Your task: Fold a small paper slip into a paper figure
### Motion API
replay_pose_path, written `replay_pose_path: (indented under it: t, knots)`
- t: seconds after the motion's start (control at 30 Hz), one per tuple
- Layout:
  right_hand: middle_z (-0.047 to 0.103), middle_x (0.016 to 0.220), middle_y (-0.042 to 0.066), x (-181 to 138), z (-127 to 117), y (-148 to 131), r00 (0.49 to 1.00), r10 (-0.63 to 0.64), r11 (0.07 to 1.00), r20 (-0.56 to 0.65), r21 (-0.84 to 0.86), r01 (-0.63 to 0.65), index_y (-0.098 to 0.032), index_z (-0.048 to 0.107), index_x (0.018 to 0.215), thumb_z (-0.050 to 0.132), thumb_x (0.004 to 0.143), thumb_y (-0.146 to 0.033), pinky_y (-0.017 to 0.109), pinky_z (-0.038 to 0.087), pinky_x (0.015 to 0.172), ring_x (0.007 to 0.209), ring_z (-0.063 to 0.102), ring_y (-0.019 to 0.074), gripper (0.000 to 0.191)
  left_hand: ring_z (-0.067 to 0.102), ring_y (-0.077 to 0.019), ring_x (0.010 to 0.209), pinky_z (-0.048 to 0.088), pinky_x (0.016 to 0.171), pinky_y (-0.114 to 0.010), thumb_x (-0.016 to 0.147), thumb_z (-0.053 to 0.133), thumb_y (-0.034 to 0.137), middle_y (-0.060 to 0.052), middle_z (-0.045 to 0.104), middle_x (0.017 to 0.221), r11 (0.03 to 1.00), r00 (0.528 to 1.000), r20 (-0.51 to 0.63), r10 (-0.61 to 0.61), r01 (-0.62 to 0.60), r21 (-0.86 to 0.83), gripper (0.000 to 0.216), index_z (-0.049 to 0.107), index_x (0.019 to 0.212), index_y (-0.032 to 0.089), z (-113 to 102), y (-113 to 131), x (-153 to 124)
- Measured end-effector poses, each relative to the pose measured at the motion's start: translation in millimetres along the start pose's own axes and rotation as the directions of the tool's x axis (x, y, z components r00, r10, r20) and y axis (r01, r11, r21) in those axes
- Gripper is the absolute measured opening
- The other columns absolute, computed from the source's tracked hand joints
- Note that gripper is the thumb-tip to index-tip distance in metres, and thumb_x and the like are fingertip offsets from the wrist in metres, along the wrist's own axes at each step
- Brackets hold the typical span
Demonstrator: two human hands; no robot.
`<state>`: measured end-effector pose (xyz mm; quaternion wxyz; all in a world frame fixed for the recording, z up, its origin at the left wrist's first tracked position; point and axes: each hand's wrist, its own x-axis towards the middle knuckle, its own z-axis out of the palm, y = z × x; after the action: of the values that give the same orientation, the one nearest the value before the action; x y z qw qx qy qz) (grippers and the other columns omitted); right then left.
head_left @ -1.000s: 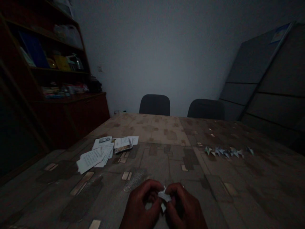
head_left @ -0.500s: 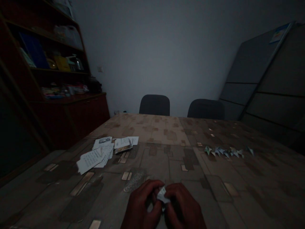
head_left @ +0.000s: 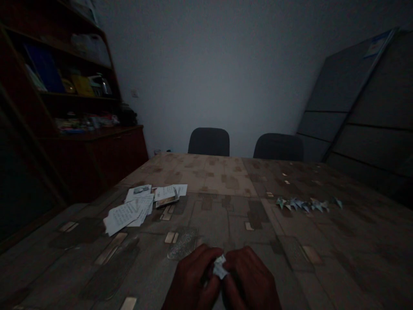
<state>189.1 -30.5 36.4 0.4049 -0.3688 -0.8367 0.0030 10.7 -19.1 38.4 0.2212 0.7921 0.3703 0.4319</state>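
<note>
Between my two hands, close to the near edge of the view, is a small piece of folded white paper (head_left: 220, 268). My left hand (head_left: 192, 277) pinches it from the left with thumb and fingers. From the other side my right hand (head_left: 250, 277) grips it, fingers curled over its edge. Pale marks show faintly on the paper, and its lower part is hidden by the thumbs. A row of several small folded paper shapes (head_left: 303, 205) stands on the table to the right.
Printed paper cards (head_left: 129, 212) lie spread at the left of the patterned tablecloth (head_left: 222, 224), beside a small stack (head_left: 167, 196). Two dark chairs (head_left: 209, 141) stand beyond the far edge. A wooden shelf unit (head_left: 97, 148) is at the left, a grey cabinet (head_left: 332, 88) at the right.
My fingers have shifted slightly and drawn closer around the folded paper, which has turned a little. Cards and paper row stay where they were.
</note>
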Motion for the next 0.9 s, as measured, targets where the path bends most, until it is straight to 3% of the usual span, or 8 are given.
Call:
replay_pose_path:
  t: [0.27, 0.43, 0.6, 0.73, 0.9]
  knots:
    - [0.062, 0.082, 0.003, 2.7, -2.1, -5.3, 0.995, 0.091, 0.995, -0.042, 0.046, -0.089, -0.021, 0.051, 0.098, 0.047, 0.085, -0.006, 0.030, 0.046, 0.065, 0.072, 0.059, 0.0207, 0.020, 0.069, -0.0198, 0.073, 0.052, 0.066, -0.026, 0.084, 0.053, 0.007, -0.007, 0.071, 0.084, 0.995, 0.997, -0.022, 0.079, -0.078, 0.055, 0.030, 0.066, 0.110, 0.016, -1.7, -1.0, 3.0]
    - [0.062, 0.082, 0.003, 2.2, 2.2, -7.6, 0.990, 0.129, 0.986, -0.052, 0.117, -0.122, -0.021, 0.051, 0.096, 0.045, 0.087, -0.007, 0.029, 0.046, 0.067, 0.073, 0.058, 0.0194, 0.018, 0.068, -0.0202, 0.072, 0.049, 0.066, -0.026, 0.075, 0.053, 0.007, -0.005, 0.071, 0.080, 0.994, 0.994, -0.052, -0.098, 0.095, -0.048, 0.027, 0.069, 0.093, 0.019, 1.8, 6.0, 6.2]
    - [0.060, 0.081, 0.001, 2.2, 0.2, -8.9, 0.965, 0.260, 0.921, 0.013, 0.296, -0.252, -0.021, 0.056, 0.098, 0.047, 0.092, -0.016, 0.025, 0.046, 0.065, 0.071, 0.060, 0.0161, 0.012, 0.067, -0.0192, 0.068, 0.046, 0.065, -0.025, 0.066, 0.052, 0.006, -0.002, 0.071, 0.072, 0.951, 0.954, -0.071, -0.292, 0.283, -0.122, 0.028, 0.072, 0.079, 0.019, 4.7, 10.3, 8.4]
    - [0.061, 0.081, 0.001, 1.7, -2.3, -8.6, 0.947, 0.315, 0.881, 0.068, 0.349, -0.319, -0.021, 0.058, 0.098, 0.047, 0.094, -0.020, 0.025, 0.047, 0.067, 0.073, 0.061, 0.0156, 0.012, 0.068, -0.0198, 0.067, 0.046, 0.064, -0.026, 0.071, 0.053, 0.009, -0.002, 0.073, 0.071, 0.941, 0.944, -0.056, -0.324, 0.315, -0.123, 0.024, 0.074, 0.077, 0.019, 3.3, 11.1, 9.8]
    - [0.065, 0.084, 0.001, 1.4, -1.2, -8.9, 0.943, 0.329, 0.869, 0.049, 0.374, -0.323, -0.022, 0.061, 0.101, 0.047, 0.096, -0.020, 0.024, 0.049, 0.069, 0.074, 0.064, 0.0153, 0.015, 0.070, -0.0205, 0.070, 0.048, 0.066, -0.027, 0.074, 0.055, 0.012, -0.001, 0.074, 0.074, 0.939, 0.938, -0.095, -0.333, 0.321, -0.125, 0.023, 0.074, 0.083, 0.021, 2.9, 14.1, 10.3]
